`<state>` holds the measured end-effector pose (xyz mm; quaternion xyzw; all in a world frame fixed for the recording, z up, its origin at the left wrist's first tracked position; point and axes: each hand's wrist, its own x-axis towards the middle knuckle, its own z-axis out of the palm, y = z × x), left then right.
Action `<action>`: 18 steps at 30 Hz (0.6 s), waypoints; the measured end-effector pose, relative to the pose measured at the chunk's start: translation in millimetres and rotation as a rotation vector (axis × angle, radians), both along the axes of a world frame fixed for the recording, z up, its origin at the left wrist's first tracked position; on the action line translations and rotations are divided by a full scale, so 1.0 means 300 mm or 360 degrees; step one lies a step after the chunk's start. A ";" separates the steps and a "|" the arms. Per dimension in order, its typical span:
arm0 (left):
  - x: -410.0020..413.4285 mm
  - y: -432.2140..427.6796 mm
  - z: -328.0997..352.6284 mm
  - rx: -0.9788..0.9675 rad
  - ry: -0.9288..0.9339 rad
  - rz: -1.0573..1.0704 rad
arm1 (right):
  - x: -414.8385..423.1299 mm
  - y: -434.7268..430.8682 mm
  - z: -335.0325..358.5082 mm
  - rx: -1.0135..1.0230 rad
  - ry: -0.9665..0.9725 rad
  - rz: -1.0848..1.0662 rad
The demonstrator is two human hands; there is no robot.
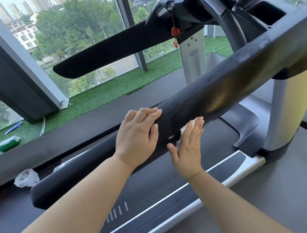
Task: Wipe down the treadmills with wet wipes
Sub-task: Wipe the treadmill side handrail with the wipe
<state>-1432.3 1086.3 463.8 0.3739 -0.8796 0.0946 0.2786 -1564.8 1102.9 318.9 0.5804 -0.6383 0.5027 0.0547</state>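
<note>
Treadmill handrail (222,90), one wet wipe (187,127) (white) under right hand (188,150), left hand (137,135) flat

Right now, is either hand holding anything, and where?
Nothing gripped: right hand presses a wet wipe against the handrail side; left hand rests on its top.

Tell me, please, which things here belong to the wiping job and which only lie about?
In the job: black padded treadmill handrail; white wet wipe under the right hand; left hand resting on the rail.
Lying about: crumpled white bundle; green packet; blue object; red hanging clip.
</note>
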 end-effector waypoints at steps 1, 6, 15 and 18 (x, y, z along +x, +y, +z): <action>0.004 0.001 0.009 0.0022 -0.0024 -0.0008 | 0.031 0.006 0.007 -0.0017 0.0018 0.0058; 0.055 -0.003 0.036 0.0128 -0.0133 -0.0113 | 0.029 0.029 -0.008 -0.0038 0.0404 0.0131; 0.099 0.012 0.002 0.0059 0.0372 0.0016 | 0.099 0.045 0.092 0.0044 0.0142 0.0190; 0.099 0.014 -0.008 0.0026 0.0405 0.0002 | 0.044 0.048 0.079 -0.0007 0.0443 0.0192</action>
